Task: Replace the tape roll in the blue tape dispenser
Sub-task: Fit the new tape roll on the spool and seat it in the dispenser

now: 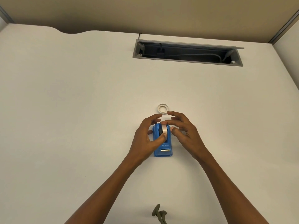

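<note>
— Where is the blue plastic tape dispenser (163, 147)?
— Standing on the white table (80, 110), a pale tape roll (164, 130) seated in it.
— And the hands?
— The left hand (148, 136) presses its thumb on the roll, fingers curled loosely above. The right hand (182, 130) touches the roll's top, fingers spread.
— Anything else?
— A thin, clear, nearly empty tape ring (163, 108) lies just beyond the fingertips.

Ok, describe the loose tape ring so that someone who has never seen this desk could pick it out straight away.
Start at the long grey cable tray cut into the white desk, then come towards the person to the blue tape dispenser between the two hands. The loose tape ring lies flat just beyond their fingertips. Unlike the roll standing in the dispenser, it is untouched and lies alone.
</note>
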The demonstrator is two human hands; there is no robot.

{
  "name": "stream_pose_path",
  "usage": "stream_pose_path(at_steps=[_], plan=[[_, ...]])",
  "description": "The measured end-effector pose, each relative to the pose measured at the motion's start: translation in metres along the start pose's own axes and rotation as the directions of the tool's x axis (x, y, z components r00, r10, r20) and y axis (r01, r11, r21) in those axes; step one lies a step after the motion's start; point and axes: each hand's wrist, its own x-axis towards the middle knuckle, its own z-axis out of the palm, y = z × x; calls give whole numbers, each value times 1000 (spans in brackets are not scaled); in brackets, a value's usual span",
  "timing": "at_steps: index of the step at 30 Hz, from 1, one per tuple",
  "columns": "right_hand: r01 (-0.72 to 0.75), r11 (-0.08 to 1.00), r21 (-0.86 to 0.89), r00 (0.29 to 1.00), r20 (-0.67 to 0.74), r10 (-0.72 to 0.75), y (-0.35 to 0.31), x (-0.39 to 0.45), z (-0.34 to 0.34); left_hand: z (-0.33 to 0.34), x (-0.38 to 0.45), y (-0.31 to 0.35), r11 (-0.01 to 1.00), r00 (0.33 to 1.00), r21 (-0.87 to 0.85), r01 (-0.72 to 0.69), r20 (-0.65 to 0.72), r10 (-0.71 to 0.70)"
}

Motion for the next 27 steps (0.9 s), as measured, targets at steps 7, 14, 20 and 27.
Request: stream_pose_path(at_steps=[7, 14, 20, 27], plan=[[30, 999, 25, 999, -25, -30, -6, -7, -5, -1, 0, -2, 1000, 1000, 3, 2, 0, -2], [59, 998, 1, 998, -11, -59, -14, -15, -7, 0, 0, 0, 1000, 1000, 7, 19, -5, -19], [21, 1000, -12, 1000, -13, -22, -10, -8, -5, 0, 0, 3, 1000, 1000, 8, 24, -5, -24], [-4, 1000, -13, 1000, -11, 4, 0, -3, -3, 0, -1, 1, 1000, 1000, 8, 25, 3, -25]])
